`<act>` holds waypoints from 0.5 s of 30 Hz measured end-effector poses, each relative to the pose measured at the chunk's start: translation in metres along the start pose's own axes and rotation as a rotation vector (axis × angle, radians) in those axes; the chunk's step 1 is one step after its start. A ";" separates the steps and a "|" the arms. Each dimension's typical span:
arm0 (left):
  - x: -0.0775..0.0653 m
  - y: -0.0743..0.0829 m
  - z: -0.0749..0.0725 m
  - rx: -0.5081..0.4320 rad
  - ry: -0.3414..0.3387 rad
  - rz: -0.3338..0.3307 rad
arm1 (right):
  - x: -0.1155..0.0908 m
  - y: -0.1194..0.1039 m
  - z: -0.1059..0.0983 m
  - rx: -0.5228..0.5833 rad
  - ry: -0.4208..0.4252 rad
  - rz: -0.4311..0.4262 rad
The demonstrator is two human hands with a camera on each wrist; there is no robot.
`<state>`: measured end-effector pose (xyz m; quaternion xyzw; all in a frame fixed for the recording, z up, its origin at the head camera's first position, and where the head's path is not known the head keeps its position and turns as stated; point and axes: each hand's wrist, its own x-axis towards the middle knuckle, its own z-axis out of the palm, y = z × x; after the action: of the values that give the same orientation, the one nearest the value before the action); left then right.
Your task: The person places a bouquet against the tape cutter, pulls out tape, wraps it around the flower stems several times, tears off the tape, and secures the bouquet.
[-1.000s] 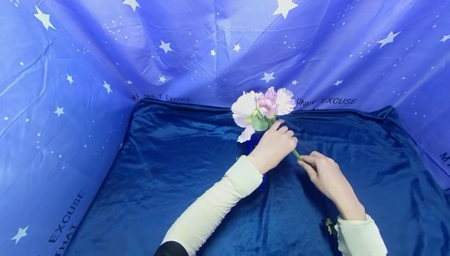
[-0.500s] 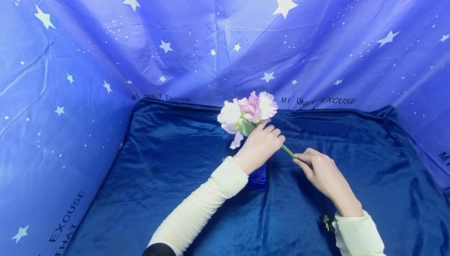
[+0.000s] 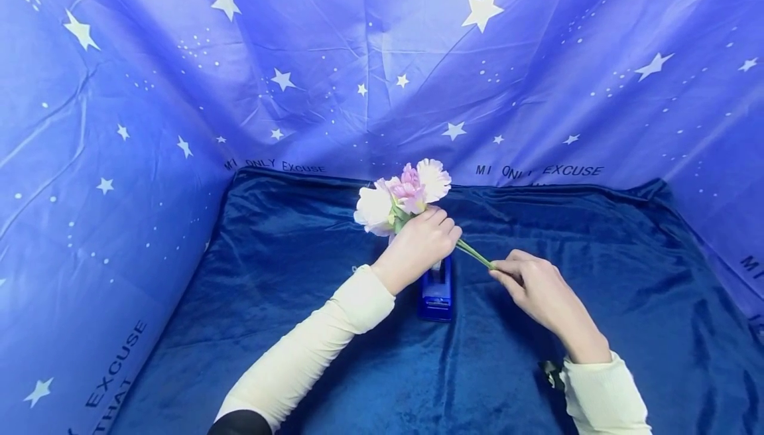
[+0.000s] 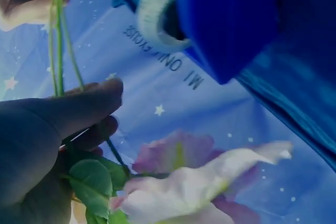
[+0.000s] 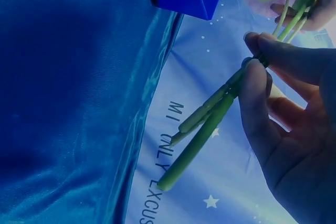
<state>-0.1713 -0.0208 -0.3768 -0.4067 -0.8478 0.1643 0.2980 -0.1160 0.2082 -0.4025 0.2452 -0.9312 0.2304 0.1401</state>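
A small bunch of pink and white flowers [image 3: 406, 189] with green leaves is held up over the middle of the cloth. My left hand [image 3: 422, 244] grips the stems just below the blooms. Lower down, my right hand [image 3: 540, 292] pinches the same stems [image 3: 474, 254] between thumb and fingers. The cut ends [image 5: 197, 145] stick out past that pinch in the right wrist view, one longer than the others. Beneath my left hand stands a blue tape dispenser [image 3: 437, 299], partly covered by it; its pale tape roll [image 4: 156, 19] shows in the left wrist view.
Dark blue velvety cloth [image 3: 286, 276] covers the table. Around it hangs a blue curtain [image 3: 370, 57] printed with white stars and lettering. A small dark item [image 3: 552, 374] shows beside the right cuff.
Both hands have moved left with the flowers, the left hand farther than the right. More stem shows between the hands, and more of the tape dispenser has come into view.
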 end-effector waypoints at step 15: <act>-0.032 0.000 0.003 0.003 -0.009 -0.028 | 0.010 -0.006 0.002 -0.001 -0.129 0.005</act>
<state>-0.1580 -0.0460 -0.3911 -0.3936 -0.8545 0.1634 0.2969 -0.1212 0.1987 -0.3987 0.2571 -0.9391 0.2139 0.0796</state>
